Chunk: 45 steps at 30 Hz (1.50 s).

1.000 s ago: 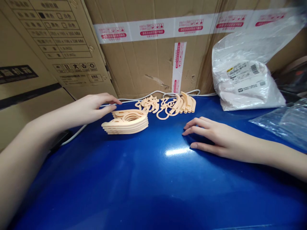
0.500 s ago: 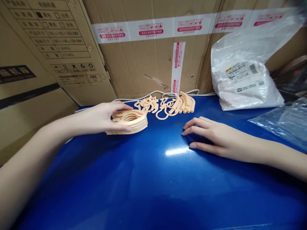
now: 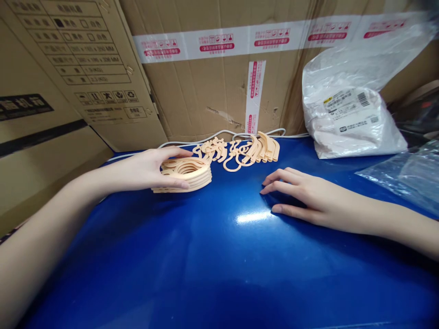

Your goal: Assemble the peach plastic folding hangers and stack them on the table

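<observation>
My left hand [image 3: 146, 170] is around the left end of a stack of peach plastic hanger pieces [image 3: 197, 176], thumb along the front and fingers over the back. The stack is curved, with several layers lying one on another. Behind it sits a small heap of peach pieces [image 3: 214, 148]. To the right of that lie peach hanger hooks [image 3: 232, 164], followed by several curved hanger arms [image 3: 265, 148] side by side. My right hand [image 3: 302, 194] rests on the blue tabletop [image 3: 219, 265], fingers loosely bent and apart, holding nothing.
Cardboard boxes stand along the back [image 3: 206, 91] and the left [image 3: 103, 114]. A white cable [image 3: 219, 131] runs along the table's back edge. At the right are a white plastic parcel bag [image 3: 353, 123] and a clear plastic bag [image 3: 404, 176].
</observation>
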Each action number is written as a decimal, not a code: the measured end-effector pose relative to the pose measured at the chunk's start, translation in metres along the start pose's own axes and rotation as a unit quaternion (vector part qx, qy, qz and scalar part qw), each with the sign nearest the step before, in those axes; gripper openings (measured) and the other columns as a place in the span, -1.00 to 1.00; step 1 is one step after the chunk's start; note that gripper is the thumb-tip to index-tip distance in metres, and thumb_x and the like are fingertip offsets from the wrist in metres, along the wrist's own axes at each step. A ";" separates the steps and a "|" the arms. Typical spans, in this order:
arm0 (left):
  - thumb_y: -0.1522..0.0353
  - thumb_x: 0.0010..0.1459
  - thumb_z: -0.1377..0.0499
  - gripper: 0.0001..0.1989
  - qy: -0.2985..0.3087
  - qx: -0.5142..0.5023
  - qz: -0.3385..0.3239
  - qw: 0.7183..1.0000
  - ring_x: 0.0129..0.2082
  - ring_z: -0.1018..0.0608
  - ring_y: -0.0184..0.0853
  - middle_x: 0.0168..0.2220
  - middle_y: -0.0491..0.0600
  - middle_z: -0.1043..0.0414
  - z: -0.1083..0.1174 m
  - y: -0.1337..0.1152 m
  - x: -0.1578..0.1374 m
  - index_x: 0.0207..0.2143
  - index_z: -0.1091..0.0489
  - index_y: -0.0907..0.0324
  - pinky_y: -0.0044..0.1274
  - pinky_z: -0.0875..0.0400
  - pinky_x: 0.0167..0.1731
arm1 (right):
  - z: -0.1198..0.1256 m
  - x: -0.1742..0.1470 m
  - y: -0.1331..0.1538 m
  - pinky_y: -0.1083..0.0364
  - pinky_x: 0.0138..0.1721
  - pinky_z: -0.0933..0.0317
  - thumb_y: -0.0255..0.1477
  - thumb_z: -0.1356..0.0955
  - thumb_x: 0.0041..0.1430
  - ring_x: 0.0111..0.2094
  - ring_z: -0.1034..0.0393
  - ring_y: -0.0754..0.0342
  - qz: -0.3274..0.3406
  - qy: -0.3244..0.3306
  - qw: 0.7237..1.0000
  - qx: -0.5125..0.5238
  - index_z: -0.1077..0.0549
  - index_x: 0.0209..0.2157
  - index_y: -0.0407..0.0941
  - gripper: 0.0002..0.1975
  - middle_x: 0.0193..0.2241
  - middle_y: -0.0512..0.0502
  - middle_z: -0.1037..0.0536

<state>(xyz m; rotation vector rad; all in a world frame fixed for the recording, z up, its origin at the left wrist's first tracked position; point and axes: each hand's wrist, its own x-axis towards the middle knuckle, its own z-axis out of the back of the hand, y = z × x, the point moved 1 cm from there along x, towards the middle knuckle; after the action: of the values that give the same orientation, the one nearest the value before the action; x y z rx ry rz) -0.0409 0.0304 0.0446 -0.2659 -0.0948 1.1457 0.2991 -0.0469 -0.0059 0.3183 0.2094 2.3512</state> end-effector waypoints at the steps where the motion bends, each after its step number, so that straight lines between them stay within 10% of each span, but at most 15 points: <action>1: -0.13 -0.15 -0.23 -0.14 0.000 -0.002 -0.001 1.000 0.14 -0.40 -0.02 0.21 -0.14 -0.30 0.000 0.001 0.000 0.22 -0.21 -0.13 -0.33 -0.32 0.13 | 0.000 0.000 0.000 -0.08 0.05 -0.23 -0.19 -0.24 0.31 0.02 -0.31 -0.06 0.000 0.000 1.000 0.000 -0.41 0.02 -0.08 -0.63 0.02 -0.18 -0.39; 26: -0.10 -0.11 -0.24 -0.15 0.018 -0.003 -0.005 1.000 0.16 -0.39 -0.07 0.24 -0.22 -0.27 0.006 -0.001 -0.003 0.25 -0.16 -0.15 -0.38 -0.31 0.14 | 0.000 0.000 -0.001 -0.10 0.05 -0.22 -0.20 -0.24 0.31 0.02 -0.31 -0.06 0.002 0.006 1.000 0.004 -0.41 0.02 -0.08 -0.64 0.03 -0.19 -0.39; 35: -0.09 0.19 -0.03 -0.39 -0.073 -0.016 -0.019 0.997 0.07 -0.43 -0.17 0.10 -0.17 -0.42 0.031 0.018 -0.011 0.12 -0.30 0.08 -0.40 -0.26 0.13 | 0.000 0.000 0.001 -0.12 0.03 -0.25 -0.20 -0.24 0.30 0.01 -0.33 -0.08 0.002 -0.005 1.000 0.009 -0.42 0.02 -0.07 -0.64 0.02 -0.19 -0.41; 45: -0.02 0.14 -0.10 -0.45 -0.013 0.057 -0.021 0.998 0.06 -0.45 -0.19 0.07 -0.15 -0.46 0.033 0.024 -0.010 0.05 -0.35 0.11 -0.43 -0.24 0.12 | 0.000 -0.001 0.000 -0.11 0.03 -0.25 -0.20 -0.24 0.30 0.01 -0.34 -0.09 0.003 -0.006 1.000 0.008 -0.43 0.01 -0.07 -0.64 0.02 -0.20 -0.41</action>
<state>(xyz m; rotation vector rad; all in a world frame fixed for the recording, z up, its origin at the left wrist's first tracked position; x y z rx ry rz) -0.0731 0.0359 0.0713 -0.1471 -0.0583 1.1094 0.2997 -0.0471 -0.0061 0.3404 0.2228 2.3535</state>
